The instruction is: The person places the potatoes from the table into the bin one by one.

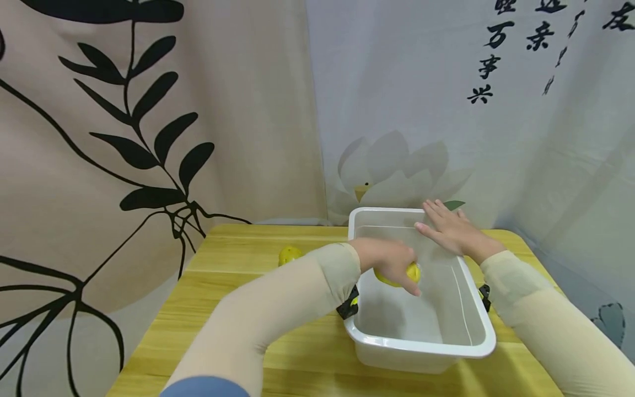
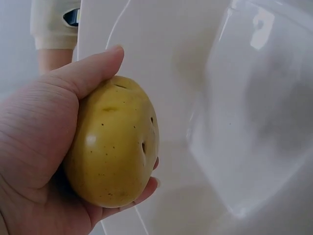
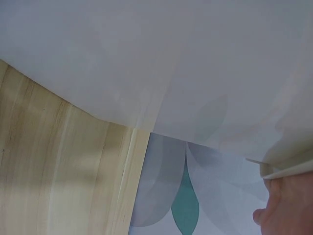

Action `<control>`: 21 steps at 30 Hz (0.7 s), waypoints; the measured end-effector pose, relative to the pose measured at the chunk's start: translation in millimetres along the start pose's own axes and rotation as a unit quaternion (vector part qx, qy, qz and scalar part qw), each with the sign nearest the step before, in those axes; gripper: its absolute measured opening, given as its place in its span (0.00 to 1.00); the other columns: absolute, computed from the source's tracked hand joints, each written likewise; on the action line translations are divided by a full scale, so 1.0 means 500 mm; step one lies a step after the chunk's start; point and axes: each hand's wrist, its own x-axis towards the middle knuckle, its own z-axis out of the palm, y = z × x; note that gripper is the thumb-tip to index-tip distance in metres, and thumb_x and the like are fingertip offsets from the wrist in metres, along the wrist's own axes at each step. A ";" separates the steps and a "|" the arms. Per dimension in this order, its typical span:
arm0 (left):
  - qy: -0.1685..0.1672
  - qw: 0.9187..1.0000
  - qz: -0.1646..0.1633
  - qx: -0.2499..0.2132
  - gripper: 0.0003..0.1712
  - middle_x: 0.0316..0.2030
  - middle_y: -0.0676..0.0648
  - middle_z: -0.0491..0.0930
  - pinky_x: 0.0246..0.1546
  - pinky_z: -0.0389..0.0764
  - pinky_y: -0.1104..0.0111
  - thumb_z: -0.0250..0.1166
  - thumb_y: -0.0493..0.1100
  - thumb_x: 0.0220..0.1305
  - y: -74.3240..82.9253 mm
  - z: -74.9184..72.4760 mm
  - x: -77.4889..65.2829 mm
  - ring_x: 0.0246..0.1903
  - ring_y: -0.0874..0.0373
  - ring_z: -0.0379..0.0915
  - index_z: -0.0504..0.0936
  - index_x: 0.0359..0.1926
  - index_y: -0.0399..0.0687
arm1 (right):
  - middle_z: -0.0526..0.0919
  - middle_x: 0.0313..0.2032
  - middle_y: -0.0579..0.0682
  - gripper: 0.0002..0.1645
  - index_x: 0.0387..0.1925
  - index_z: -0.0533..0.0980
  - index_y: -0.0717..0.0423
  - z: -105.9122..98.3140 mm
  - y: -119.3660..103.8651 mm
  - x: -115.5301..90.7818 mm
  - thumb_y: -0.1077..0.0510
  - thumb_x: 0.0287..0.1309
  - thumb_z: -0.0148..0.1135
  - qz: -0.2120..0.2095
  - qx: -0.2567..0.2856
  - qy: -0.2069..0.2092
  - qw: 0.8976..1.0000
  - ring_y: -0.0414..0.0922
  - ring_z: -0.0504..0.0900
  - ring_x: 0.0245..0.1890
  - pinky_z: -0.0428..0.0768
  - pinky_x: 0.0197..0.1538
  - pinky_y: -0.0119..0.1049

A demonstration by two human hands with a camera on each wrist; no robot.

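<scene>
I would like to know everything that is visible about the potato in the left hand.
The potato is yellow-brown and rounded, slightly elongated, with smooth, faintly shiny skin, small dark specks and a few darker pits. It looks whole and unpeeled. The left hand grips it between thumb and curled fingers, over the inside of the white tub.

Head view, pale hanging cloth [image 1: 397, 66], upper right: you have black brush-style Chinese characters in vertical columns. Leftmost column, reading down: a clipped character [image 1: 505, 6] at the top edge, too cut off for you to read surely; then 万 [image 1: 499, 35], 事 [image 1: 489, 66], 兴 [image 1: 480, 94]. Next column right: a second clipped character [image 1: 550, 7], also uncertain, then 亲 [image 1: 539, 37] below. Far right, by the frame's edge, you can read 友 [image 1: 619, 17]. Between 亲 and 友, a slanting row of black strokes [image 1: 548, 85], illegible.
</scene>
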 end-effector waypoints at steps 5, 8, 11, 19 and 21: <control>-0.005 1.000 -0.020 -0.019 0.33 0.35 0.56 0.75 0.36 0.74 0.73 0.63 0.71 0.54 0.004 -0.006 0.022 0.36 0.63 0.73 0.75 0.49 0.52 | 0.41 0.74 0.61 0.49 0.75 0.41 0.59 0.000 0.002 -0.001 0.29 0.68 0.33 0.003 -0.007 0.001 1.000 0.59 0.36 0.73 0.33 0.64 0.69; -0.001 1.000 -0.026 -0.017 0.34 0.35 0.56 0.75 0.37 0.73 0.73 0.63 0.72 0.53 0.002 -0.001 0.036 0.36 0.64 0.72 0.75 0.49 0.52 | 0.41 0.74 0.61 0.49 0.75 0.41 0.59 0.000 0.002 0.000 0.30 0.69 0.33 0.002 -0.007 0.001 1.000 0.59 0.36 0.73 0.34 0.64 0.69; 0.003 0.999 -0.032 -0.019 0.34 0.35 0.56 0.75 0.37 0.73 0.72 0.63 0.72 0.53 0.000 0.007 0.051 0.36 0.63 0.72 0.75 0.49 0.53 | 0.41 0.74 0.61 0.49 0.75 0.41 0.59 -0.001 0.001 0.002 0.29 0.68 0.33 0.002 -0.003 0.002 1.000 0.59 0.36 0.73 0.34 0.64 0.68; 0.013 0.998 -0.048 -0.032 0.35 0.34 0.56 0.74 0.38 0.73 0.72 0.65 0.71 0.52 -0.005 0.033 0.089 0.36 0.62 0.72 0.74 0.49 0.50 | 0.41 0.74 0.61 0.49 0.75 0.41 0.59 0.004 0.004 0.003 0.29 0.68 0.32 0.001 -0.001 0.003 1.000 0.59 0.36 0.73 0.35 0.64 0.69; 0.017 0.998 -0.050 -0.023 0.35 0.34 0.56 0.74 0.40 0.72 0.71 0.65 0.71 0.52 -0.006 0.036 0.098 0.36 0.63 0.71 0.75 0.48 0.51 | 0.41 0.74 0.61 0.49 0.75 0.41 0.59 0.004 0.003 0.003 0.29 0.69 0.32 0.002 0.000 0.002 1.000 0.59 0.35 0.73 0.35 0.64 0.69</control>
